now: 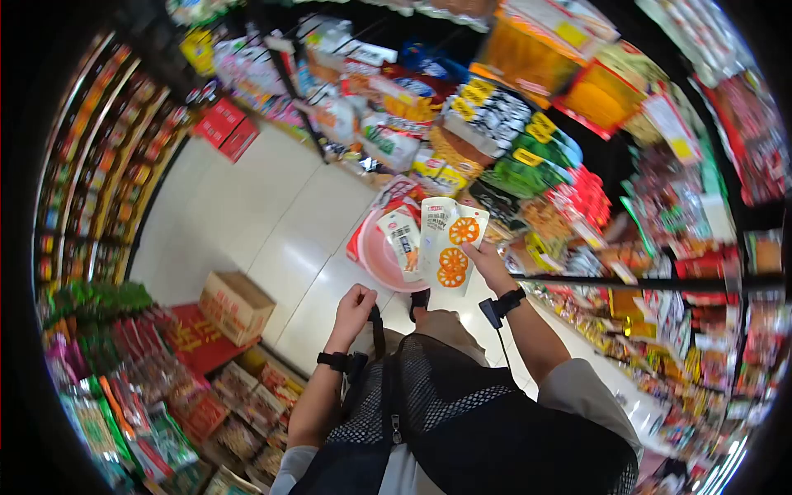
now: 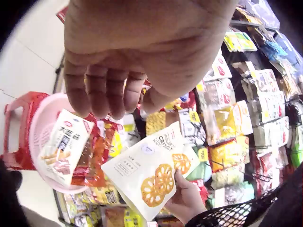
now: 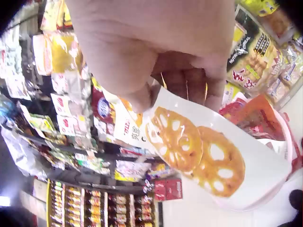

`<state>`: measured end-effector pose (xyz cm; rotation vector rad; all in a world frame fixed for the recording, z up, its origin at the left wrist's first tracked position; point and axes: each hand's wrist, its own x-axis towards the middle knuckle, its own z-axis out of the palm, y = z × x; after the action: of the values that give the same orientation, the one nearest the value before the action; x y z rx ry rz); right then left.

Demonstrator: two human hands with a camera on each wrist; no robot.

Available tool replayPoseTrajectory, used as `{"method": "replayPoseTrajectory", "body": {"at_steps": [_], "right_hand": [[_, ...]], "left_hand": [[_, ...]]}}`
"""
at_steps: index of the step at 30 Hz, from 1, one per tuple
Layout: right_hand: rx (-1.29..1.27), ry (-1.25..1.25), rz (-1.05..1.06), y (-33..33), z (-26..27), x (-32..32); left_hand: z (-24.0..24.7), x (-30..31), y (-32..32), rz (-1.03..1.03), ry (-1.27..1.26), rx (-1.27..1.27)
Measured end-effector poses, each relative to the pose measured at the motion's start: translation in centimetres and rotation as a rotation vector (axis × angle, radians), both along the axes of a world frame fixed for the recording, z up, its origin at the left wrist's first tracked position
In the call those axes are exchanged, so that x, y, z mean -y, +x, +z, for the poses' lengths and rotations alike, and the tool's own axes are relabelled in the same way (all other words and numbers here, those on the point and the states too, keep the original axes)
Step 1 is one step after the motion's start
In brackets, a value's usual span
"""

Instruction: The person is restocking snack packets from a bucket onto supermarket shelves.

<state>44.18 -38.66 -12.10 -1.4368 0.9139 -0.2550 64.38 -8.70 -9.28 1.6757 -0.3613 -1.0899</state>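
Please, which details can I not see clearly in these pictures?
Small print on the white pouch: too small, head view; blurred, right wrist view.
Pouch's top corner: covered by the right hand, right wrist view.
Bottom of the pink basket: hidden under packets, left wrist view.

Supermarket snack aisle, shelves (image 1: 643,282) packed with bagged snacks (image 1: 495,115), yellow price tags (image 1: 478,91), cardboard box (image 1: 237,305) on tiled floor (image 1: 272,214)

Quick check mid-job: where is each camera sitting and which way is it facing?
Head: on the head, facing down-forward over shelves; left hand and right hand show.
Left wrist: at the left wrist, facing past curled fingers to the pink basket.
Right wrist: behind the right hand, facing shelves.
Shared: all three show the lotus-root packet the right hand holds.
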Motion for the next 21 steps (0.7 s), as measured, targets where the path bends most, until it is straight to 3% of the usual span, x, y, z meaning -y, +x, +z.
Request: {"method": "replayPoseTrajectory", "body": {"at_steps": [3, 7, 16, 21], "right_hand": [[0.114, 0.162, -0.118, -1.9, 8.2, -3.6], [0.158, 0.263, -0.275, -4.6, 13.0, -9.5], [0.347, 0.314, -0.627, -11.3, 17.0, -20.3], [0.41, 0.26, -0.706, -16.0, 17.2, -23.8]], "left_hand": [[3.6, 3.9, 1.2, -0.183, -0.174, -0.006], [8.2, 7.9, -0.2, -0.402, -0.363, -0.221], [9.4, 9.0, -8.0, -0.614, -0.28, -0.563], [8.7, 8.6, -12.3, -0.741, -0.234, -0.542]]}}
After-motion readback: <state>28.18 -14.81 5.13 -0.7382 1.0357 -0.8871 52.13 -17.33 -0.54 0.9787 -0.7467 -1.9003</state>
